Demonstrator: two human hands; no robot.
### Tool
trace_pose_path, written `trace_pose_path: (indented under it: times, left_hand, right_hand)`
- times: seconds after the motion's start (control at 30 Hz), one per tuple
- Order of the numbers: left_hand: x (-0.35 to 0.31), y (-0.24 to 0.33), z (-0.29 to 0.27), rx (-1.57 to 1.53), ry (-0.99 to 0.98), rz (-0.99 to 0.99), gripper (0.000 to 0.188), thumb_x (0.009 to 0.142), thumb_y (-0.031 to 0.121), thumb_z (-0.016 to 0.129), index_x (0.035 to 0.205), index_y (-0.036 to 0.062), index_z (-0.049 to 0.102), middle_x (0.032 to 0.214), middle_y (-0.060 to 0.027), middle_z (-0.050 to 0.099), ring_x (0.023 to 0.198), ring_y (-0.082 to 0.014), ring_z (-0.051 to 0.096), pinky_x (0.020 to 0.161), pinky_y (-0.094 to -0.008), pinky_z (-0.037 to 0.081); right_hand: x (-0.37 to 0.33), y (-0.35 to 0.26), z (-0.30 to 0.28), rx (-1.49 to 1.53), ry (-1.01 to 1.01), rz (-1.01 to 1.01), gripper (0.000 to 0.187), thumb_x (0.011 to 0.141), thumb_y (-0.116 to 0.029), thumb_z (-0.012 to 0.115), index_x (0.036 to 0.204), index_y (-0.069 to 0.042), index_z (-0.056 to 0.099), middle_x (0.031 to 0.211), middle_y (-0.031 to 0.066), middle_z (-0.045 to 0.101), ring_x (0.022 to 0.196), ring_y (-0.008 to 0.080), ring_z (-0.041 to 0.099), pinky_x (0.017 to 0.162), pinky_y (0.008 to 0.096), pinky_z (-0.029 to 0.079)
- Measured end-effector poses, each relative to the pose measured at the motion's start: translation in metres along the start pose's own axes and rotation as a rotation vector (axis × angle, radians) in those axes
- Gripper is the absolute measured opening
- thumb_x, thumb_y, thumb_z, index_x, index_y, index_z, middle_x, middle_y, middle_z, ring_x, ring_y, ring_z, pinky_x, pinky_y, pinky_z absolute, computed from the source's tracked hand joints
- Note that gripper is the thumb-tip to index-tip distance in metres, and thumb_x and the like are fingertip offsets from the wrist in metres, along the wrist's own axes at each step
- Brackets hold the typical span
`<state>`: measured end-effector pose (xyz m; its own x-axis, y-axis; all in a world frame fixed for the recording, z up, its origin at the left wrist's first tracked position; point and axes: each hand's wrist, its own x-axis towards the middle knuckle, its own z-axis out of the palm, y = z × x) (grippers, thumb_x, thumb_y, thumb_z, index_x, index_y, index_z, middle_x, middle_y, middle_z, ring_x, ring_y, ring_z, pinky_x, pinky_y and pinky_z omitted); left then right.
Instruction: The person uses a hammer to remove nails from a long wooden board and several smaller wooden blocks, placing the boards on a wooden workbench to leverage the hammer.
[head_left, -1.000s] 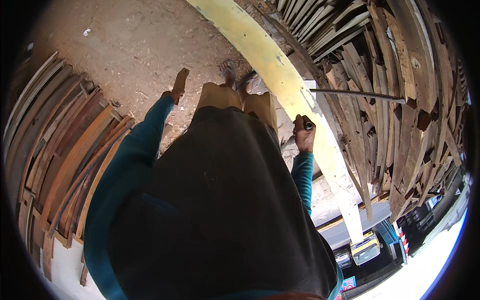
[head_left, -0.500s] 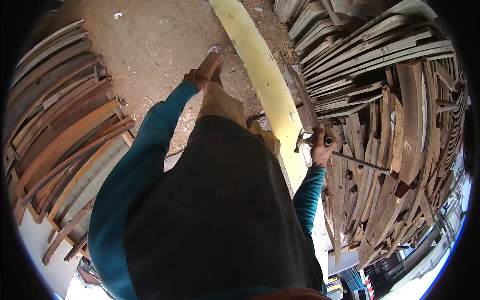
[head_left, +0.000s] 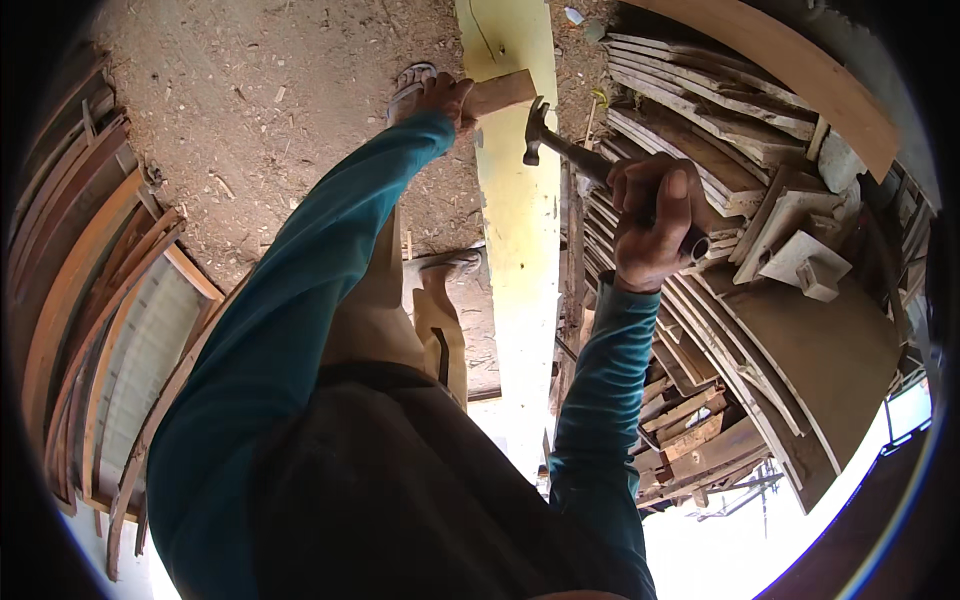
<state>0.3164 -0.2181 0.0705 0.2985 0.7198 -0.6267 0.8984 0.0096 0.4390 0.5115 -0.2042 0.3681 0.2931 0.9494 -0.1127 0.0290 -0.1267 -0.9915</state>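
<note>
My left hand (head_left: 445,100) is closed round the end of a short brown wooden block (head_left: 503,92). The block reaches across the yellow-painted plank (head_left: 515,210); whether it rests on it I cannot tell. In my right hand (head_left: 655,220) is a claw hammer (head_left: 536,132), gripped by its handle, the butt end showing below my fist. Its metal head is over the plank's right edge, close to the free end of the block but seemingly apart from it.
Stacked boards and planks (head_left: 700,150) line the right side, with a large brown sheet (head_left: 815,350) nearer me. More timber pieces (head_left: 75,290) lean at the left. Dirt floor (head_left: 270,110) with wood chips lies between. My sandalled feet (head_left: 415,80) stand beside the plank.
My left hand has moved right with the block, from beside my leg to over the plank. My right hand has risen forward with the hammer, its head now near the block. My view has turned right.
</note>
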Motion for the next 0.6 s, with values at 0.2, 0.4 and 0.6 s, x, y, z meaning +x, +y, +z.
trace_pose_path:
  times: [0.2, 0.4, 0.6]
  left_hand:
    - [0.064, -0.033, 0.014, -0.119, 0.103, 0.134, 0.085, 0.069, 0.033, 0.087, 0.14, 0.0294, 0.042, 0.126, -0.0144, 0.047, 0.122, -0.038, 0.048, 0.093, -0.0572, 0.044]
    - [0.064, -0.025, 0.008, -0.185, 0.065, 0.098, 0.079, 0.069, 0.031, 0.087, 0.136, 0.0276, 0.045, 0.121, -0.0143, 0.05, 0.115, -0.0366, 0.052, 0.087, -0.055, 0.047]
    - [0.065, -0.026, 0.009, -0.214, 0.051, 0.128, 0.078, 0.069, 0.025, 0.086, 0.135, 0.0247, 0.046, 0.122, -0.0151, 0.049, 0.114, -0.0371, 0.052, 0.089, -0.0524, 0.047]
  right_hand:
    - [0.143, 0.092, 0.085, -0.017, -0.189, 0.265, 0.032, 0.093, -0.024, 0.06, 0.071, -0.001, 0.06, 0.056, 0.0016, 0.047, 0.05, 0.0104, 0.045, 0.047, 0.0283, 0.035]
    - [0.198, 0.137, 0.136, -0.041, -0.2, 0.461, 0.038, 0.093, -0.027, 0.066, 0.063, -0.008, 0.054, 0.049, -0.002, 0.043, 0.038, 0.0086, 0.037, 0.037, 0.0269, 0.028]
    - [0.212, 0.14, 0.163, -0.139, -0.204, 0.377, 0.036, 0.09, -0.027, 0.071, 0.064, -0.006, 0.056, 0.05, -0.0005, 0.046, 0.039, 0.0088, 0.041, 0.038, 0.0266, 0.032]
